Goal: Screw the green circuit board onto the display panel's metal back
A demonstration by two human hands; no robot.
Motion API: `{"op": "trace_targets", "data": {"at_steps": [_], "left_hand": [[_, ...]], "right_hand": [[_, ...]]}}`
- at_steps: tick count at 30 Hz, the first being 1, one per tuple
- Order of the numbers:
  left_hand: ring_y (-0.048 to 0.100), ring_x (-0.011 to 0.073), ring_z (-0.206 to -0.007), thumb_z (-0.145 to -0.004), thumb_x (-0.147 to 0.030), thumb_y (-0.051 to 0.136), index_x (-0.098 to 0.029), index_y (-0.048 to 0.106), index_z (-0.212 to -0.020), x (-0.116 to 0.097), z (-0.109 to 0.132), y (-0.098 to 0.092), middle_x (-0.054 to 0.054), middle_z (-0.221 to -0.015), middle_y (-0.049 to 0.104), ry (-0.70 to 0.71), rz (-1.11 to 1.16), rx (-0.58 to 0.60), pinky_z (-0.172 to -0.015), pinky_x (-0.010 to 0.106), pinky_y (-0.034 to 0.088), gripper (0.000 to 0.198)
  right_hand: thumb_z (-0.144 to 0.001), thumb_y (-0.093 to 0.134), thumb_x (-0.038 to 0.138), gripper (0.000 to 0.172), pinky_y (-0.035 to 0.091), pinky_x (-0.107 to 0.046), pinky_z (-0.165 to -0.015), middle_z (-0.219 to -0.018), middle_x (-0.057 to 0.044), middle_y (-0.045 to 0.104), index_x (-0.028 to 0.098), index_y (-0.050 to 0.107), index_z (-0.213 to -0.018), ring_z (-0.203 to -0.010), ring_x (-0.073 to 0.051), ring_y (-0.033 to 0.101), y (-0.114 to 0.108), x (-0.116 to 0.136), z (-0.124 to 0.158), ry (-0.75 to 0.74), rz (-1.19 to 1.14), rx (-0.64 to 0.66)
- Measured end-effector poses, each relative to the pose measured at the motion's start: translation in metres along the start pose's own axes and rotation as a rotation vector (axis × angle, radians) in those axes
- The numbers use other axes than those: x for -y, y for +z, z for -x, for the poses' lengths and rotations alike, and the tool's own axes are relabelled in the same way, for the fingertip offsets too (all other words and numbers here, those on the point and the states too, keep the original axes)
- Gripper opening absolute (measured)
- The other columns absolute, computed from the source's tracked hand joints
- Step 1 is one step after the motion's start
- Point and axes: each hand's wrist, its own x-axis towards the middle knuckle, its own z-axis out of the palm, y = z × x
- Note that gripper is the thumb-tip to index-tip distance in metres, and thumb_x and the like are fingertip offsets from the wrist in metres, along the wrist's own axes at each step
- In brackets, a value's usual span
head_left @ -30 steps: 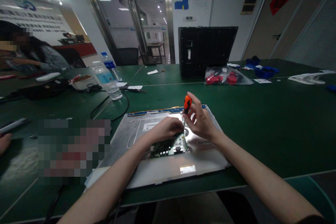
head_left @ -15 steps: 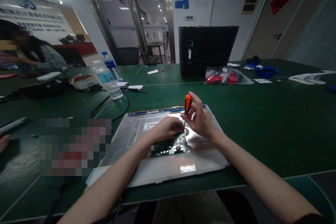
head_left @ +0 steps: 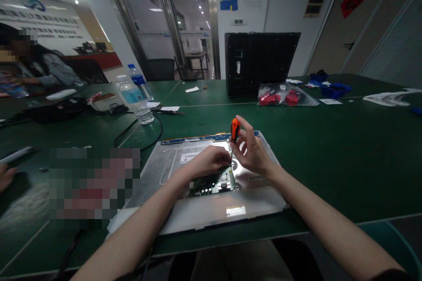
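screwdriver (head_left: 235,130) in right hand (head_left: 253,151)

wearer's two hands (head_left: 214,158) (head_left: 253,153), one screwdriver (head_left: 235,129), one metal panel (head_left: 207,208), two standing bottles (head_left: 134,100) (head_left: 141,82)

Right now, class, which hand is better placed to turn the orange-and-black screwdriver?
Probably the right hand: its fingers grip the screwdriver by its handle, shaft pointing down. The left hand is low beside the shaft, near the green circuit board.
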Motion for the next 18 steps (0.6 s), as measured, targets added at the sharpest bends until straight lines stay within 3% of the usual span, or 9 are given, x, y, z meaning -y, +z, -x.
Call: {"op": "trace_targets", "data": {"at_steps": [18], "left_hand": [[0.062,0.0143,-0.07,-0.079,-0.003,0.059,-0.013,0.071,-0.085,-0.0028,0.0,-0.0008,0.004,-0.079,0.071,-0.015,-0.047,-0.02,-0.066,0.022,0.046,0.017]], "right_hand": [[-0.086,0.06,0.018,0.081,0.044,-0.024,-0.046,-0.081,0.001,0.06,0.024,0.01,-0.149,-0.053,-0.011,0.056,0.0043,-0.0072,0.0025,0.007,0.048,-0.032]]}}
